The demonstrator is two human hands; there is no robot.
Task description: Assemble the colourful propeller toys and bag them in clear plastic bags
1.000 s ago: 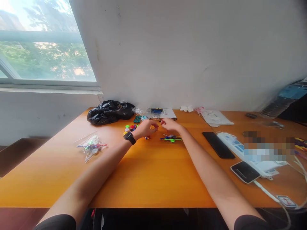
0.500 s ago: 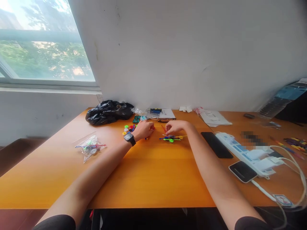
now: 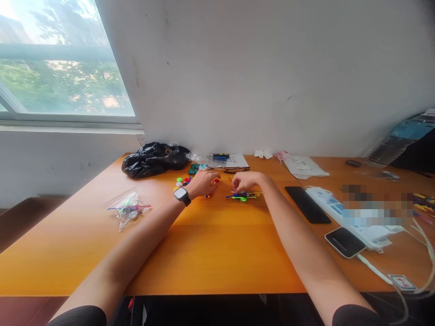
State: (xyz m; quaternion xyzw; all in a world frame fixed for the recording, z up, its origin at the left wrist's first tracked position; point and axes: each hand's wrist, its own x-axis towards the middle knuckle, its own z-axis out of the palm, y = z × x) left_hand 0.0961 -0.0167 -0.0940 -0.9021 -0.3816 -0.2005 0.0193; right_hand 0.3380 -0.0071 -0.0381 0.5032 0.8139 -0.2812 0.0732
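Observation:
My left hand (image 3: 204,183), with a black watch on the wrist, rests on the orange table (image 3: 210,244) with fingers curled around small coloured plastic pieces. A heap of loose coloured discs (image 3: 182,182) lies just left of it. My right hand (image 3: 245,181) is curled over a flat assembly of green, blue and yellow plastic sticks (image 3: 243,196), its fingertips pinching something small right above it. The two hands sit a short gap apart at the far middle of the table. What each pinches is too small to name.
A clear bag of coloured parts (image 3: 129,208) lies at the left. A black plastic bag (image 3: 153,159) and papers (image 3: 303,166) sit against the wall. Right of my arm are a black slab (image 3: 307,204), a white power strip (image 3: 343,214), a phone (image 3: 345,242) and cables.
My right hand has come down from the far middle onto the stick assembly. My left hand has lowered a little toward the table and stayed by the discs.

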